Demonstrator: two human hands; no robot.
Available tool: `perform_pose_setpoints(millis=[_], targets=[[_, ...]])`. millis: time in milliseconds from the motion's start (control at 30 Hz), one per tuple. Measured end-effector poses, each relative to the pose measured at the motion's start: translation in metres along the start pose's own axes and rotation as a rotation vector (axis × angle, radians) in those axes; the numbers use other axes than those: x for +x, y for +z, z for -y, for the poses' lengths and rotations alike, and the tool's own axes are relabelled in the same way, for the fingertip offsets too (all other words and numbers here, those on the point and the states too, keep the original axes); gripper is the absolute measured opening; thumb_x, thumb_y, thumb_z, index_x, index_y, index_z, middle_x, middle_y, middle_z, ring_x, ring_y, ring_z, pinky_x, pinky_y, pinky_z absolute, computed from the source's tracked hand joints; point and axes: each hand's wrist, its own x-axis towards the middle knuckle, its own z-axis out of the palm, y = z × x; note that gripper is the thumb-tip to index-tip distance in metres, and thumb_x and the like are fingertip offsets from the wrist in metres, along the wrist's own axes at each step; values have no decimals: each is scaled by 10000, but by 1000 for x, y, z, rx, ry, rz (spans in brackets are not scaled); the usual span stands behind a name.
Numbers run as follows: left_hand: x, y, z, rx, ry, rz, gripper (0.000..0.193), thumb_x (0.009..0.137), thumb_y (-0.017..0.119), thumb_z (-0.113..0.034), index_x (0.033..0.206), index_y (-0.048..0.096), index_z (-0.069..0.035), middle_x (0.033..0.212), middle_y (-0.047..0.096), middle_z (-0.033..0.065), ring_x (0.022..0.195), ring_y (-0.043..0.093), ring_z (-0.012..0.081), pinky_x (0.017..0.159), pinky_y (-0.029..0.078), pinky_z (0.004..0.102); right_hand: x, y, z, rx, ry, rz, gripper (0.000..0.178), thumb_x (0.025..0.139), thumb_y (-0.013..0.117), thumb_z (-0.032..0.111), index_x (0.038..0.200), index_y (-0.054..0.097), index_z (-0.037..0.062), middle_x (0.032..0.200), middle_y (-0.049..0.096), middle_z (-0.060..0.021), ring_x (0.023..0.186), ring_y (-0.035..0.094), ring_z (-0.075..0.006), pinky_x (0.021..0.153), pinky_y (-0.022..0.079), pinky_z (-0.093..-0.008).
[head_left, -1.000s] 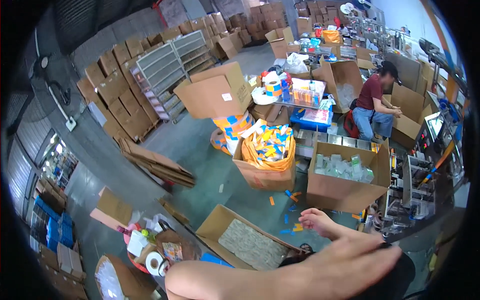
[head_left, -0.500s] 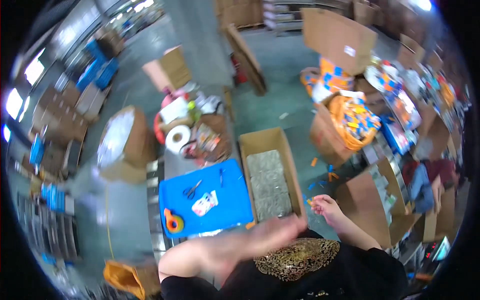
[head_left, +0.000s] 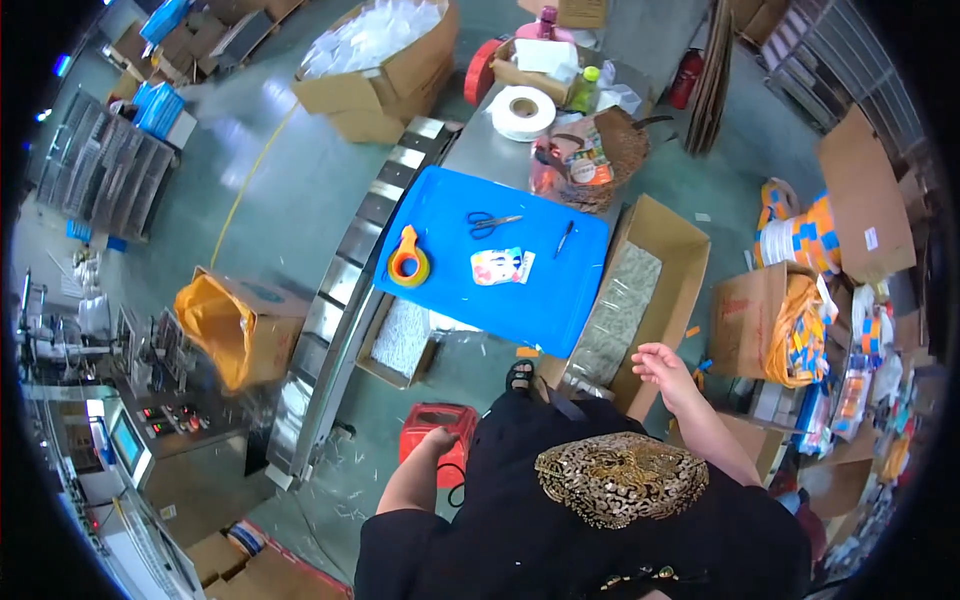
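My right hand is raised beside the long open carton, its fingers loosely stretched and holding nothing I can see. Flat clear-wrapped packs fill the bottom of that carton. Low on the left, my left hand hangs over a red plastic stool; its fingers are mostly hidden. Beyond both hands lies a blue board on the table. On it are an orange tape dispenser, dark-handled scissors, a pen and a small colourful printed packet.
A metal roller conveyor runs along the table's left side. Behind the board stand a white roll and a brown woven basket. Cartons with orange liners are at left and right. A small carton sits below the board.
My view has swung left and down. My left hand has moved from across my body to my left side. My right hand stays raised near the long carton, fingers now more extended.
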Motion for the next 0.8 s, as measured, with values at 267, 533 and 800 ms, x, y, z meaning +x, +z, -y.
perform_pose_setpoints(millis=[267, 533, 800], targets=[[35, -20, -23, -173, 266, -286, 537, 811, 457, -404, 1183, 484, -18, 1165, 519, 204, 1099, 488, 313, 923, 392, 370, 25, 23, -5, -261, -13, 93, 308, 871, 524, 229, 1140, 467, 90, 994, 582, -38, 812, 557, -107, 701, 428, -244], [-4, -83, -133, -418, 183, -177, 523, 801, 485, -387, 1176, 491, -22, 1139, 541, 195, 1077, 504, 321, 911, 403, 368, 28, -10, -45, -404, 97, -77, 345, 841, 564, 155, 1147, 452, 43, 879, 549, -13, 748, 513, -88, 682, 419, -223], [51, -52, -25, -36, 162, -106, 597, 761, 526, -433, 1191, 487, -20, 1202, 501, 194, 1133, 470, 303, 953, 371, 354, 26, -27, -92, -564, 2, -57, 380, 815, 593, 194, 1149, 479, 51, 916, 584, -54, 800, 563, -126, 719, 455, -261]])
